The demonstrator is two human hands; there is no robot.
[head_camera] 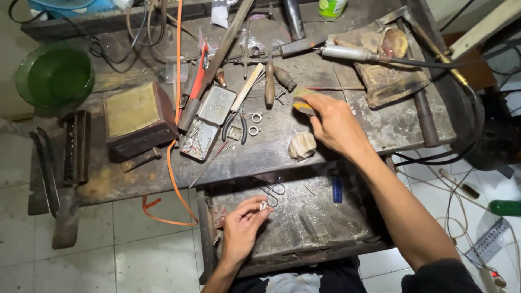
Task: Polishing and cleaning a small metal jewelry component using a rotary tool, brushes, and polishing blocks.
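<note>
Two hands are working at once. Left hand is pinching a small silvery metal piece between thumb and fingertips, fingers closed on it, and is holding it just above the pulled-out drawer under the workbench. What the piece is cannot be told; it is too small. Right hand is reaching over the bench top with fingers clamped on a yellow-handled tool, whose working end is hidden and blurred.

Close to the left hand, a bent wire hook and a blue lighter are lying in the drawer. Just below the right hand, a pale rounded block is sitting at the bench edge. Near it, two small rings and a pair of dark pliers are lying beside an open metal tin of pins.

Further out, a brown wooden box is standing left of the tin, with an orange cable running past it and down to the floor. Green bowl is sitting at the far left corner. Rotary handpiece is resting on a scorched pad at the right rear.
</note>
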